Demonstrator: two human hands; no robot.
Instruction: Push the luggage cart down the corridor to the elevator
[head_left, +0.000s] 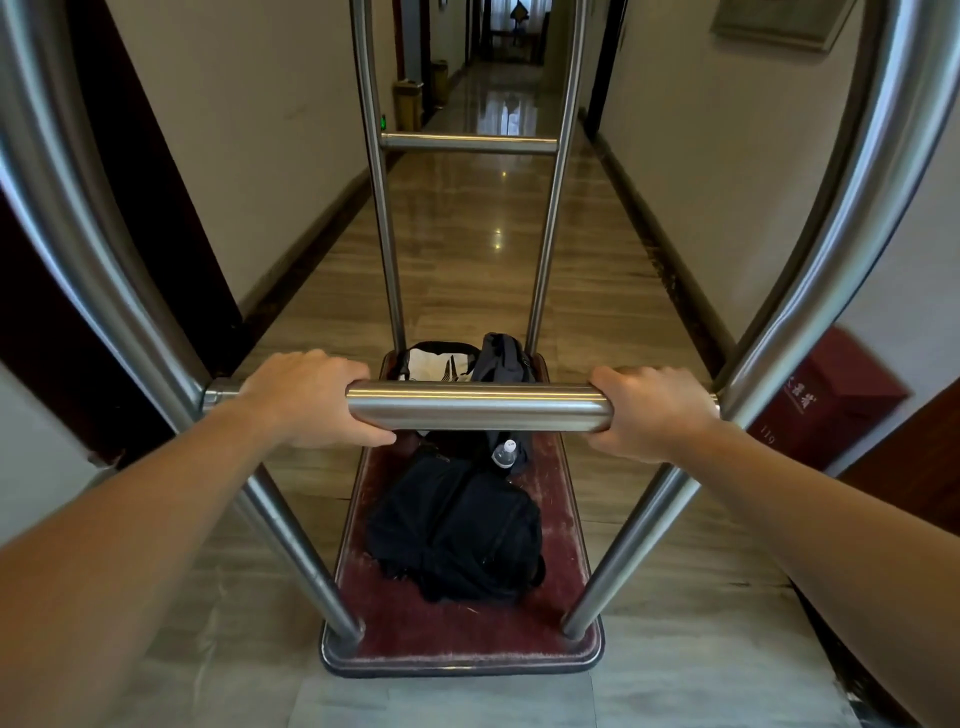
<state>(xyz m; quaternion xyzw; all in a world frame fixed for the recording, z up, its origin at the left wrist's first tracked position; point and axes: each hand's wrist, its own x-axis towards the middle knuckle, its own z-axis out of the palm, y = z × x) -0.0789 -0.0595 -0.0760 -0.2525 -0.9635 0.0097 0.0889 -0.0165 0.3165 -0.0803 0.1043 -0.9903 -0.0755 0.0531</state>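
Note:
A steel luggage cart with a red carpeted deck (566, 603) stands lengthwise in the corridor in front of me. My left hand (306, 400) wraps the left end of its horizontal handle bar (478, 408). At the bar's right end my right hand (649, 410) grips it. On the deck lie a black backpack (457, 535) with a clear bottle (505, 453) in its side pocket, a dark grey bag (501, 358) and a white tote (431, 364) further forward. The far frame of the cart (467, 143) rises ahead.
The glossy corridor floor (493, 223) runs straight ahead between cream walls with dark skirting. A yellow bin (408, 104) stands at the left wall far ahead. Dark door frames flank me on the left (156, 208) and a red box (826, 400) sits at the right wall.

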